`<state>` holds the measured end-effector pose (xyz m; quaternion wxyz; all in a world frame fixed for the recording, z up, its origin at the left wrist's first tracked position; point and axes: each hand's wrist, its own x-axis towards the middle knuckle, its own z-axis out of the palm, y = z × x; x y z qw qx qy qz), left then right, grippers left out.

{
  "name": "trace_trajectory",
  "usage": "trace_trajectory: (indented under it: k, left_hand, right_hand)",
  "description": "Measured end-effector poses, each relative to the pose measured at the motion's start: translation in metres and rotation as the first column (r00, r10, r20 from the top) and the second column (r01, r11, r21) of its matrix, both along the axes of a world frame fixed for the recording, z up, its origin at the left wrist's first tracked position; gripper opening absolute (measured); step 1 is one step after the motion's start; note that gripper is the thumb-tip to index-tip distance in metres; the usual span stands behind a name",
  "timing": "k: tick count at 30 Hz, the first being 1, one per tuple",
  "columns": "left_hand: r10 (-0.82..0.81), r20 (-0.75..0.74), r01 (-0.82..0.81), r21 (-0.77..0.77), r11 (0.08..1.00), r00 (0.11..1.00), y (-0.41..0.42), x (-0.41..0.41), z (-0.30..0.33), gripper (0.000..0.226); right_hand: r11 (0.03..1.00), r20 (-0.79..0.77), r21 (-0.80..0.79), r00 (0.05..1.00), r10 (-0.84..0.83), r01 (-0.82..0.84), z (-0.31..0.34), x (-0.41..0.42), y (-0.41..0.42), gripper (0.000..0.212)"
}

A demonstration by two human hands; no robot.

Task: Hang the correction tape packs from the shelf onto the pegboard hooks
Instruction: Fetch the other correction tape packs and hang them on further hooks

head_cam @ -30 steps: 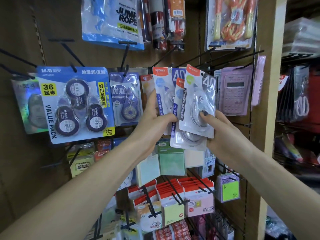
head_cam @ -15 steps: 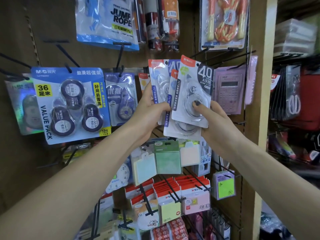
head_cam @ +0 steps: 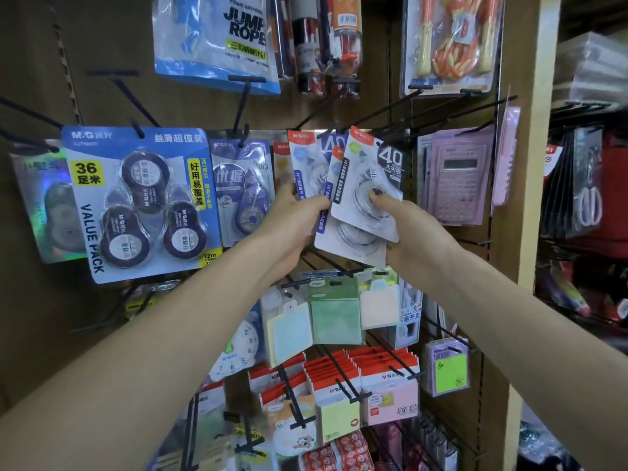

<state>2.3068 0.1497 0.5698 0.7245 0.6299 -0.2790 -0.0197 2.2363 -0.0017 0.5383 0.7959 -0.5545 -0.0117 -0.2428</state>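
Observation:
Several white correction tape packs with orange tops are fanned out in front of the pegboard. My left hand (head_cam: 295, 222) grips the rear packs (head_cam: 306, 164) by their left edge. My right hand (head_cam: 404, 226) pinches the front pack (head_cam: 365, 171), thumb pressed on its clear blister, with another pack (head_cam: 343, 243) just behind it. Black hooks (head_cam: 438, 103) jut out from the board above the packs. The pack tops sit near the hook tips; whether any is threaded on cannot be told.
A blue value pack (head_cam: 136, 198) and a purple tape pack (head_cam: 243, 188) hang to the left. A pink calculator (head_cam: 455, 175) hangs at right beside the wooden post (head_cam: 530, 198). Sticky notes (head_cam: 334, 314) and more hooks fill the rows below; jump ropes (head_cam: 217, 39) hang above.
Both hands have carried the packs slightly upward and left, closer to the hooks. The front pack now tilts a bit more to the right. The grips are unchanged.

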Motion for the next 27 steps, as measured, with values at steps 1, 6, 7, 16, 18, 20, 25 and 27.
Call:
trace_trajectory:
  k: [1,6,7,16,18,20,25,27]
  left_hand:
    - [0.020,-0.022,-0.020,0.009,1.000,1.000,-0.001,0.005,0.001,0.033]
    - [0.034,-0.183,-0.025,0.049,0.998,0.983,0.000,0.019,0.004,0.018]
    - [0.014,-0.216,-0.006,0.035,0.999,0.976,0.000,0.019,0.004,0.015]
    - [-0.016,-0.214,0.029,0.058,0.998,0.977,0.003,0.022,0.002,0.031]
    - [-0.002,-0.166,0.020,0.104,0.994,0.986,0.002,0.020,-0.003,0.032]
    - [-0.022,-0.130,0.038,0.118,0.992,0.991,0.002,0.018,-0.007,0.028]
    - [-0.071,-0.131,0.085,0.104,0.991,0.989,0.009,0.011,-0.014,0.031]
    - [-0.049,-0.095,0.058,0.100,0.993,0.994,0.010,0.008,-0.018,0.029]
  right_hand:
    - [1.000,-0.010,-0.009,1.000,0.001,-0.001,0.004,0.010,0.001,0.054]
    - [0.998,-0.102,-0.035,0.993,-0.056,0.053,0.028,0.048,0.007,0.039]
    - [0.998,-0.118,-0.033,0.992,-0.048,0.044,0.033,0.052,0.008,0.038]
    - [0.995,-0.167,-0.075,0.982,-0.084,0.072,0.036,0.067,0.009,0.038]
    - [0.992,-0.150,-0.100,0.984,-0.094,0.079,0.029,0.065,0.003,0.038]
    - [0.995,-0.116,-0.083,0.991,-0.069,0.060,0.022,0.061,-0.001,0.048]
    - [0.994,-0.014,-0.087,0.997,0.070,-0.071,0.003,0.030,-0.011,0.037]
    - [0.984,0.008,-0.118,0.991,0.134,-0.133,-0.005,0.013,-0.008,0.038]
